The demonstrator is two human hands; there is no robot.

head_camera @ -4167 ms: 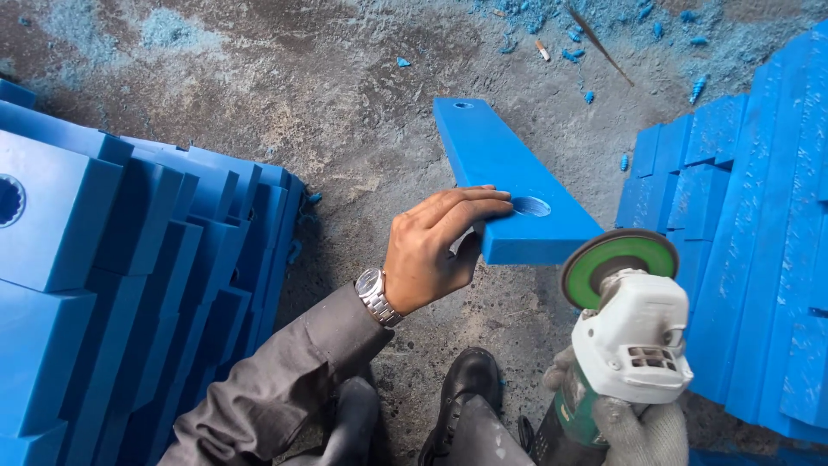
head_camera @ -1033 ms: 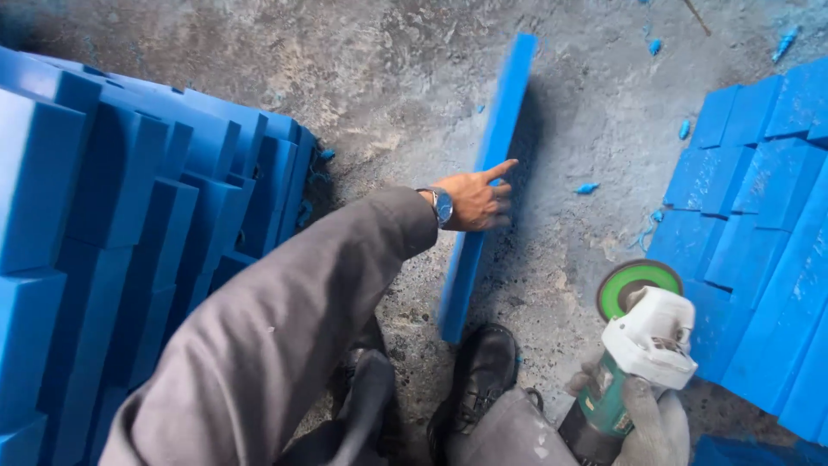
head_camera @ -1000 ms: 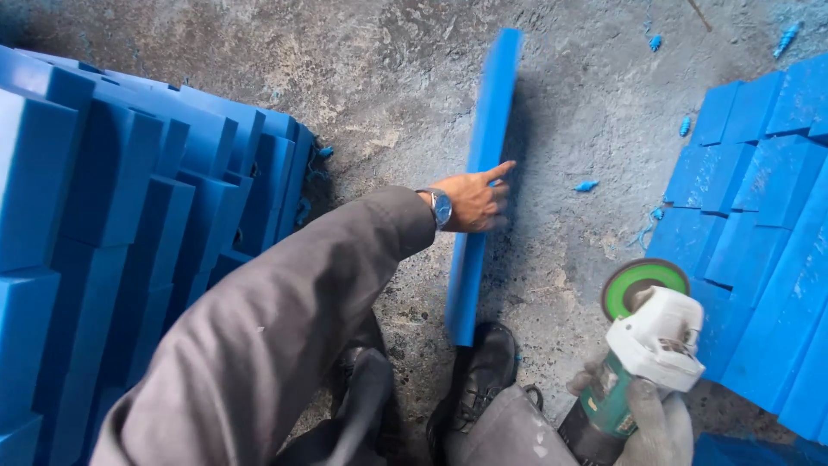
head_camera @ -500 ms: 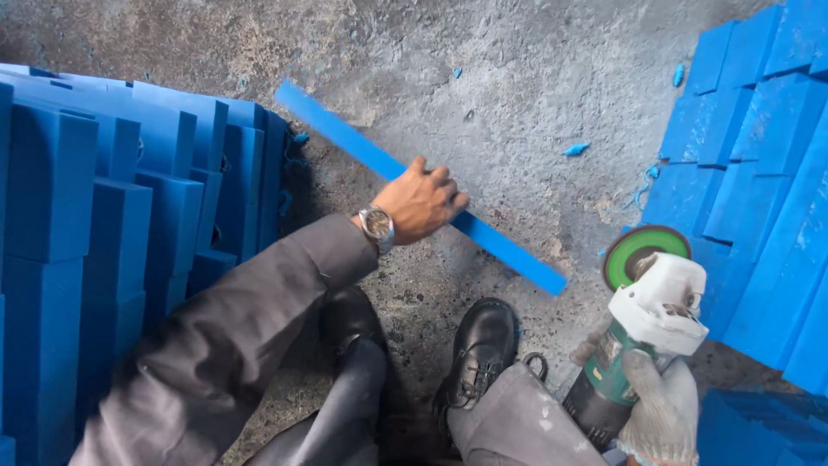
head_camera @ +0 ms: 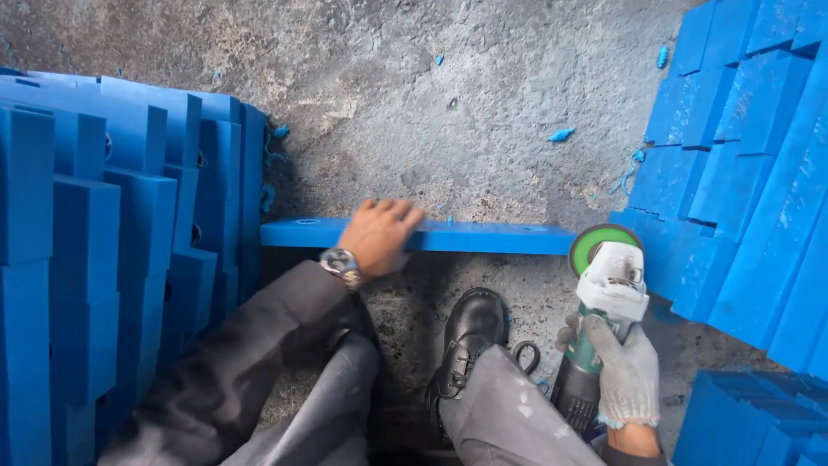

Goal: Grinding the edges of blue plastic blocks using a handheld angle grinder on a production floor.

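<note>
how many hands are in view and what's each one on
2. The bare left hand presses on the long blue plastic bar lying across the concrete floor. The gloved right hand grips the angle grinder beside the bar's right end.

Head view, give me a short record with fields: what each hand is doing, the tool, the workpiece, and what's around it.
left hand: bare left hand presses on the blue plastic bar
right hand: gloved right hand grips the angle grinder
tool: green disc up, beside the bar's right end; contact unclear
workpiece: bar lies crosswise on the concrete floor
surroundings: stacked blue blocks on the left, more blue blocks on the right, black shoe below the bar
</note>
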